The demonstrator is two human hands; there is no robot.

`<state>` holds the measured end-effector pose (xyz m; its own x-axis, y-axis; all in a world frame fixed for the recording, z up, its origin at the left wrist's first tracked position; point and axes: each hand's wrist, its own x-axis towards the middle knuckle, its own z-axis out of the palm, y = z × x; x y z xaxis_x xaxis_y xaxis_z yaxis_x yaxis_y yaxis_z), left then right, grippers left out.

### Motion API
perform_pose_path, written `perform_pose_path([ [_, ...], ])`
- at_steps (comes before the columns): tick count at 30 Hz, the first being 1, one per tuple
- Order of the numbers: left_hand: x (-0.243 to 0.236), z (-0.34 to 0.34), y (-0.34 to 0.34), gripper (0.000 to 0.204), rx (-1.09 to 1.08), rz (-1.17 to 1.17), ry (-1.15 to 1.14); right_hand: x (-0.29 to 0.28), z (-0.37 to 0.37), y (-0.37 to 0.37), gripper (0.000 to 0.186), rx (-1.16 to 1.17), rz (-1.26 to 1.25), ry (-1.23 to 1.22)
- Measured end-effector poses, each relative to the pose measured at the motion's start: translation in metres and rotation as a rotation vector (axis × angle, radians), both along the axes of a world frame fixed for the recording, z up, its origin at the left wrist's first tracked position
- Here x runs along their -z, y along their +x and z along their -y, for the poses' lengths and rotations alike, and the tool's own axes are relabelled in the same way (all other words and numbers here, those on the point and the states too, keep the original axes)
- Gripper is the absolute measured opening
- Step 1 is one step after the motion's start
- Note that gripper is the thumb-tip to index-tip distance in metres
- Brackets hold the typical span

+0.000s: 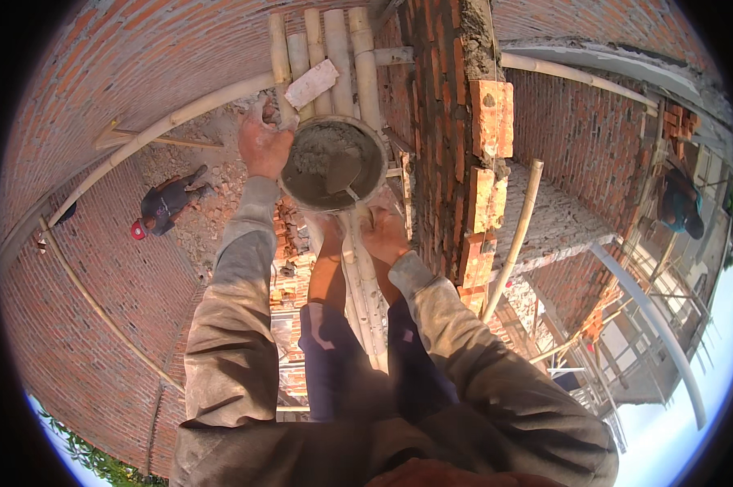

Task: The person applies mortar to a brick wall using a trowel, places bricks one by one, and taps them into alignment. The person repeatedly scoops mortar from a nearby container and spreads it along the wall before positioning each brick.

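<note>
A round bucket (290,193) of wet grey mortar (313,152) stands before me on bamboo poles. A trowel (343,170) rests with its blade in the mortar, its shank pointing toward my right hand (385,235). That hand is closed at the bucket's near right side, apparently around the trowel's handle, which is mostly hidden. My left hand (264,144) is beside the bucket's far left rim, fingers half curled and thumb apart, with nothing visible between them. Just beyond it, a pale brick (311,84) lies across the bamboo poles (338,65).
A brick wall (439,122) rises close on my right, with orange bricks (490,118) along its top and a string line. My bare feet stand on narrow bamboo, high above rubble. One person (168,203) is below left, another (681,203) far right. A bamboo rail (171,122) curves leftward.
</note>
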<state>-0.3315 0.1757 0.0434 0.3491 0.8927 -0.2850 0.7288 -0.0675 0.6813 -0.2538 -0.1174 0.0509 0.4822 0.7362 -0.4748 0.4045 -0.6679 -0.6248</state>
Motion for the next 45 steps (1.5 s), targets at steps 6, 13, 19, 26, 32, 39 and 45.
perform_pose_path([
  [6,0.228,-0.050,0.070,0.085,0.619,-0.575,0.269,0.086,0.029,-0.031,0.051,0.009,-0.131,-0.127],
  [13,0.291,-0.083,0.069,0.110,0.558,-0.467,-0.159,0.048,0.028,0.017,0.054,0.167,-0.216,-0.044],
  [19,0.127,-0.065,0.028,0.094,-0.013,0.775,-1.071,-0.017,-0.003,0.045,0.037,0.477,-0.302,0.087],
  [26,-0.025,0.027,0.041,0.118,-0.141,1.197,-1.302,-0.087,-0.075,0.069,0.097,0.247,-0.096,0.247],
  [32,-0.065,0.103,0.021,0.116,-0.562,1.074,-1.373,-0.126,-0.091,0.090,0.118,0.019,-0.066,0.260],
  [39,-0.088,0.180,0.026,0.115,-0.482,1.189,-1.593,-0.169,-0.043,0.125,0.121,0.048,-0.198,0.176],
  [45,-0.052,0.198,0.035,0.104,-0.346,1.067,-1.722,-0.208,-0.020,0.247,0.109,0.533,-0.386,0.432],
])
